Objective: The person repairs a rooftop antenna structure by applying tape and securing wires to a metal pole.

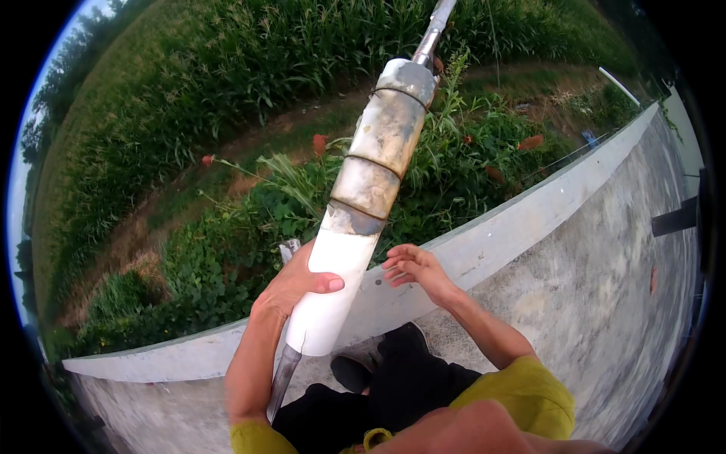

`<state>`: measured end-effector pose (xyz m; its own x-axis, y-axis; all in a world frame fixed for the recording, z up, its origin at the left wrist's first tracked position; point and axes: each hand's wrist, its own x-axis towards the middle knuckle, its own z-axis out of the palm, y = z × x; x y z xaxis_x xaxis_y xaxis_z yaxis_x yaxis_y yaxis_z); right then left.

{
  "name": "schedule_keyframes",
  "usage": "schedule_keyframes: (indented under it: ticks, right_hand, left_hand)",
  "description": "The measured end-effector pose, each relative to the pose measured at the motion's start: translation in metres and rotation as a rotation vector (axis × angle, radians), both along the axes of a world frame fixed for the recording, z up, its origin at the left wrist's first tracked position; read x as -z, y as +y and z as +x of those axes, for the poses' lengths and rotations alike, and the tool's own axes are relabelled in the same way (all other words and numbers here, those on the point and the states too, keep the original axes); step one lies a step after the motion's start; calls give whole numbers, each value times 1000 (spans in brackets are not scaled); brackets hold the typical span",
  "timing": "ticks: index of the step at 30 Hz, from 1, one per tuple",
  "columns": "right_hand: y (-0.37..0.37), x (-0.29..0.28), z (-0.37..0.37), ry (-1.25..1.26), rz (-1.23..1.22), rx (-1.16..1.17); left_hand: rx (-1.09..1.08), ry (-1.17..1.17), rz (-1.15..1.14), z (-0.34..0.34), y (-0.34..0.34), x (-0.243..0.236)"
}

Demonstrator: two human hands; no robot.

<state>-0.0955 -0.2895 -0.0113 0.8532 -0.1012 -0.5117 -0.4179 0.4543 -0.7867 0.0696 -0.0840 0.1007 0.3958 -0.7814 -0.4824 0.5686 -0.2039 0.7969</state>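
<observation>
A long white cylinder sits around a slanting metal pole, whose bare upper end shows beyond the far end. Its lower part is clean and white. The upper part is a stained, weathered wrap bound with several dark bands. My left hand grips the clean part from the left, thumb across the front; its other fingers are hidden behind. To the right of the cylinder my right hand hovers apart from it, fingers spread and slightly curled, holding nothing.
A low pale wall edges the concrete floor in front of my dark shoes. Weeds with a few reddish flower heads grow past it, and tall corn plants stand farther off. A dark bar juts in at the right.
</observation>
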Motion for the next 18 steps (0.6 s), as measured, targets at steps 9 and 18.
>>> schedule_keyframes:
  ticks: [9,18]
  right_hand:
    - [-104,-83,195,-431,245,339]
    - [-192,-97,251,-593,199,573]
  left_hand:
    - [27,-236,264,-55,125,-19]
    - [-88,-730,1214,-174,385,-21]
